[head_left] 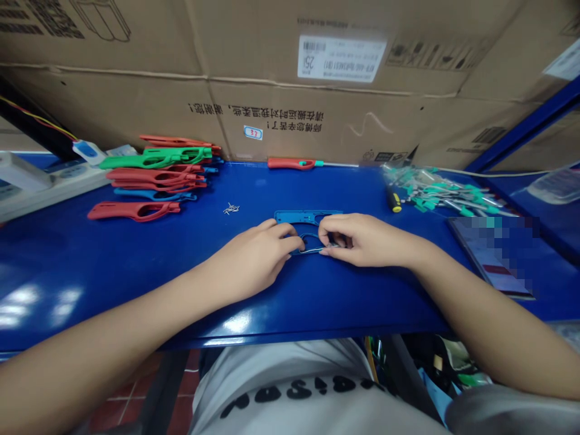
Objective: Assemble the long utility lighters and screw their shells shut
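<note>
Near the middle of the blue table, a blue plastic handle shell (294, 216) lies flat with its inner side up. Just in front of it is a second blue shell (312, 244) with a looped opening, between my two hands. My left hand (263, 252) has its fingers closed on the left part of this nearer shell. My right hand (357, 238) pinches at its right end, where a thin metallic piece shows by the fingertips. Small silvery screws (231, 208) lie in a little heap to the left.
Red, green and blue handles (156, 175) are piled at the back left. One red lighter (290, 164) lies by the cardboard (272, 78). Green-ended metal rods (448, 193), a screwdriver (394, 200) and a phone (493, 260) are at the right. A power strip (58, 187) is far left.
</note>
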A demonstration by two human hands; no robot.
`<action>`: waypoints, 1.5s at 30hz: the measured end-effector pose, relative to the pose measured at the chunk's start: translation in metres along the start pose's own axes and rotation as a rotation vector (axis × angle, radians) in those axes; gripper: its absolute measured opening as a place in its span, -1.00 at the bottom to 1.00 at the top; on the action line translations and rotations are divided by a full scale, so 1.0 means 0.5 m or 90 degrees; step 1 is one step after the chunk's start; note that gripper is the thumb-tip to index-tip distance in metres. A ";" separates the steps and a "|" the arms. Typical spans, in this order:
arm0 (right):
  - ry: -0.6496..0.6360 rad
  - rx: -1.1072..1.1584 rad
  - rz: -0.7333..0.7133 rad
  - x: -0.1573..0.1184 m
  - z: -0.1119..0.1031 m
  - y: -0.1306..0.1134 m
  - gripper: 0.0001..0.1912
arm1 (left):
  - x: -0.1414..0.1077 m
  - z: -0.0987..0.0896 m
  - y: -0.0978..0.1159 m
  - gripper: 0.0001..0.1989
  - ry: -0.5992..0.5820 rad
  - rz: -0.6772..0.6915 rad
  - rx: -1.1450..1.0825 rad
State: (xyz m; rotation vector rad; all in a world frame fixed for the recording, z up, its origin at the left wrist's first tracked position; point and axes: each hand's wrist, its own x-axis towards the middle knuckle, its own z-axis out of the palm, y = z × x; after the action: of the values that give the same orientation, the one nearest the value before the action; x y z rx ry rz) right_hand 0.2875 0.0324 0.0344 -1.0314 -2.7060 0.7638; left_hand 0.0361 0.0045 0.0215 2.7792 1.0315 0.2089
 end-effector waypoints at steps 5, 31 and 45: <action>0.031 -0.028 -0.001 0.010 0.014 0.002 -0.93 | 0.001 -0.003 0.004 -0.69 -0.009 -0.004 0.011; 0.035 -0.033 -0.058 0.007 0.012 -0.001 -0.81 | 0.004 0.002 0.000 -0.66 -0.007 0.001 -0.003; 0.078 0.062 0.072 0.023 0.026 -0.004 -0.90 | 0.007 0.005 0.000 -0.68 0.002 -0.001 -0.015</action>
State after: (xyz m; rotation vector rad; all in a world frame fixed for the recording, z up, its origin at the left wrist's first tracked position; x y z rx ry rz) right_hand 0.2738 0.0333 0.0237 -1.1751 -2.5007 0.8145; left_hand 0.0391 0.0065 0.0191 2.7587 1.0246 0.2245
